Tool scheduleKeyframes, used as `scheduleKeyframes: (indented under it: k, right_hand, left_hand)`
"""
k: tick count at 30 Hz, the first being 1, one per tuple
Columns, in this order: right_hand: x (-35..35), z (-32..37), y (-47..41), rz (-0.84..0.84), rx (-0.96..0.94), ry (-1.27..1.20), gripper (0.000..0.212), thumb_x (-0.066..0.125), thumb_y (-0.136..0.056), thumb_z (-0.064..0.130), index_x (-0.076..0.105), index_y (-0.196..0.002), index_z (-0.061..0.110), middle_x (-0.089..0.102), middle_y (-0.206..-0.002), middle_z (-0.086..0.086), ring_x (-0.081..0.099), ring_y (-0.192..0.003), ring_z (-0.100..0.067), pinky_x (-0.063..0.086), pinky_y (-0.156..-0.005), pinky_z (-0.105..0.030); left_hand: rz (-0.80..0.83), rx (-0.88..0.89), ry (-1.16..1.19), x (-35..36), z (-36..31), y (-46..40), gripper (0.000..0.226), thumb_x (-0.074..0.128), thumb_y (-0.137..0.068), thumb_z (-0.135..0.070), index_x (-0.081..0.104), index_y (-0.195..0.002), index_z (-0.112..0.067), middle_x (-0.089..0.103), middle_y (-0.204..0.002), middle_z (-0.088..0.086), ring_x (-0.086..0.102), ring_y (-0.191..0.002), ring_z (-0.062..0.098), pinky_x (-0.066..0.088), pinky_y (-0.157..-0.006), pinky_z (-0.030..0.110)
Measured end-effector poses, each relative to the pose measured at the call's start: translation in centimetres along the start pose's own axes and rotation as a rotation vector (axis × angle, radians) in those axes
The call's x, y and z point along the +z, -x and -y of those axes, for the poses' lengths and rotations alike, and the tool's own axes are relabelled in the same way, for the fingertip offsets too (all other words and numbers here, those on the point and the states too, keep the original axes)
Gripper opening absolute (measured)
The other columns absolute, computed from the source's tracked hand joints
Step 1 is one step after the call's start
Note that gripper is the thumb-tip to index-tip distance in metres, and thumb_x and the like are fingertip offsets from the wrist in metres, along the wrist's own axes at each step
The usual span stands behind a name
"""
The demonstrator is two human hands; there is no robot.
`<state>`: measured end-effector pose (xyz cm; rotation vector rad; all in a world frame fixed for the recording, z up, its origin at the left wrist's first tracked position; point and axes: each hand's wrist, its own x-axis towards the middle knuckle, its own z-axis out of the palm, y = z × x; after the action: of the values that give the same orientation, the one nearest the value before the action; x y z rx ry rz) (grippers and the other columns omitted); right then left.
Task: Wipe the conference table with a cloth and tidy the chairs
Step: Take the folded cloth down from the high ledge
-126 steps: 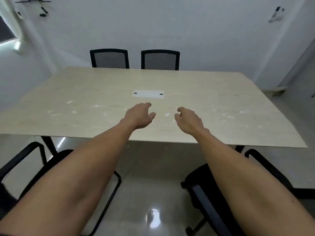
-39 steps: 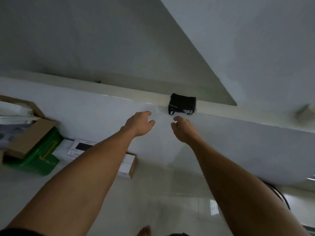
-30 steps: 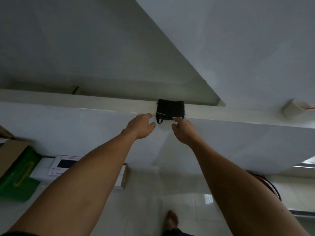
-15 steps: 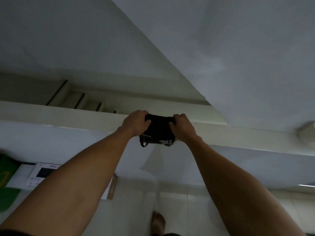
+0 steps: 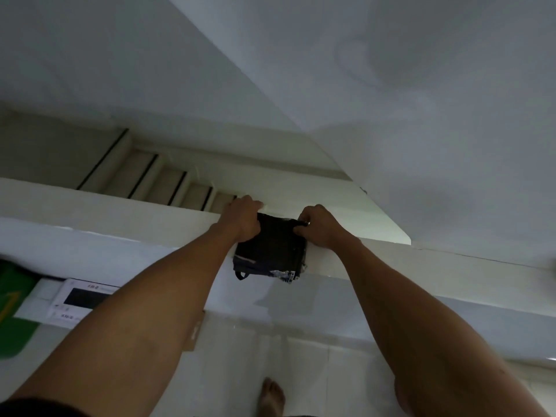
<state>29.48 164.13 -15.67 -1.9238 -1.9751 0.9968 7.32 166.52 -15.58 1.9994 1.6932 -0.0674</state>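
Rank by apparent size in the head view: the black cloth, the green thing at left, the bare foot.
1. black cloth, gripped by left hand and right hand
2. green thing, cut off by the frame, so unsure
3. bare foot, partly cropped

The upper edge of the black cloth [image 5: 270, 248] is covered by the left hand [image 5: 243, 219] and the right hand [image 5: 319, 227] — the fingertips of both are curled out of sight behind the fabric or over the white ledge [image 5: 120, 212]. The print on the cloth's lower hem is too blurred to be read. The green item [image 5: 13, 308] is cut off by the left edge; the white box [image 5: 78, 299] beside it is partly hidden by the left forearm, and its label cannot be read. A bare foot [image 5: 270, 398] is cropped by the lower edge — a pale object at the far right edge is smeared beyond recognition.
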Motion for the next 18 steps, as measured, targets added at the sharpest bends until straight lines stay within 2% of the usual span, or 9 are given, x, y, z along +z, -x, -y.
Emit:
scheduleKeyframes:
  k: [1, 3, 4, 6, 9, 12, 14, 18]
  right_hand:
    - [-0.2, 0.4, 0.1, -0.004, 0.000, -0.038, 0.020, 0.074, -0.092, 0.019, 0.066, -0.097, 0.002, 0.064, -0.108, -0.016, 0.057, -0.093, -0.025, 0.042, -0.075, -0.033]
    - [-0.6, 1.2, 0.2, -0.024, 0.015, -0.160, 0.023, 0.073, -0.091, 0.018, 0.064, -0.098, -0.002, 0.063, -0.096, -0.011, 0.057, -0.087, -0.024, 0.041, -0.072, -0.034]
    - [-0.8, 1.7, 0.3, -0.034, 0.022, -0.228, 0.025, 0.072, -0.091, 0.018, 0.064, -0.099, -0.004, 0.061, -0.092, -0.010, 0.056, -0.085, -0.023, 0.041, -0.070, -0.034]
    - [-0.8, 2.7, 0.3, -0.052, 0.039, -0.368, 0.026, 0.072, -0.092, 0.018, 0.063, -0.101, -0.005, 0.061, -0.095, -0.012, 0.059, -0.087, -0.026, 0.044, -0.073, -0.036]
    - [0.1, 4.8, 0.3, -0.077, 0.055, -0.510, 0.022, 0.072, -0.092, 0.021, 0.064, -0.103, 0.004, 0.065, -0.109, -0.017, 0.065, -0.101, -0.034, 0.051, -0.079, -0.039]
    - [1.3, 8.0, 0.8, -0.095, 0.009, -0.545, 0.022, 0.072, -0.094, 0.023, 0.064, -0.105, 0.007, 0.067, -0.110, -0.017, 0.067, -0.102, -0.033, 0.055, -0.086, -0.046]
    - [2.4, 11.2, 1.3, -0.081, -0.036, -0.534, 0.023, 0.071, -0.096, 0.024, 0.064, -0.107, 0.005, 0.067, -0.107, -0.016, 0.067, -0.095, -0.030, 0.055, -0.082, -0.044]
    - [5.4, 18.3, 3.2, -0.023, -0.160, -0.482, 0.018, 0.069, -0.098, 0.022, 0.066, -0.098, 0.004, 0.067, -0.093, -0.011, 0.063, -0.082, -0.023, 0.047, -0.068, -0.032]
  left_hand:
    - [-0.002, -0.003, 0.022, -0.1, 0.0, -0.1, 0.055, 0.059, -0.100, -0.012, 0.047, -0.154, -0.014, 0.041, -0.157, 0.015, 0.043, -0.142, 0.031, 0.032, -0.116, 0.036]
    - [-0.015, 0.009, 0.081, -0.4, 0.3, 0.0, 0.037, 0.061, -0.096, -0.004, 0.068, -0.132, -0.009, 0.056, -0.140, 0.021, 0.060, -0.120, 0.032, 0.050, -0.101, 0.036]
    - [-0.037, 0.014, 0.112, -0.6, 0.7, 0.2, 0.029, 0.061, -0.094, -0.001, 0.073, -0.121, -0.007, 0.061, -0.128, 0.023, 0.063, -0.109, 0.032, 0.055, -0.094, 0.038]
    - [-0.098, 0.017, 0.188, -1.1, 1.7, 1.1, 0.025, 0.062, -0.092, 0.002, 0.074, -0.112, -0.005, 0.065, -0.118, 0.023, 0.065, -0.104, 0.033, 0.057, -0.093, 0.042]
    - [-0.186, -0.017, 0.296, -2.1, 3.2, 4.0, 0.022, 0.058, -0.098, 0.000, 0.068, -0.118, 0.000, 0.067, -0.120, 0.017, 0.063, -0.112, 0.032, 0.053, -0.097, 0.040]
    - [-0.254, -0.081, 0.372, -3.3, 4.9, 7.4, 0.026, 0.058, -0.102, -0.005, 0.064, -0.127, 0.000, 0.065, -0.124, 0.010, 0.061, -0.113, 0.025, 0.047, -0.092, 0.028]
    - [-0.322, -0.119, 0.416, -4.4, 6.6, 10.3, 0.027, 0.059, -0.101, -0.005, 0.064, -0.128, -0.001, 0.066, -0.124, 0.012, 0.061, -0.111, 0.024, 0.043, -0.089, 0.024]
    - [-0.486, -0.246, 0.480, -6.3, 11.0, 17.3, 0.023, 0.061, -0.100, -0.010, 0.067, -0.123, -0.009, 0.066, -0.115, 0.008, 0.061, -0.102, 0.023, 0.044, -0.083, 0.025]
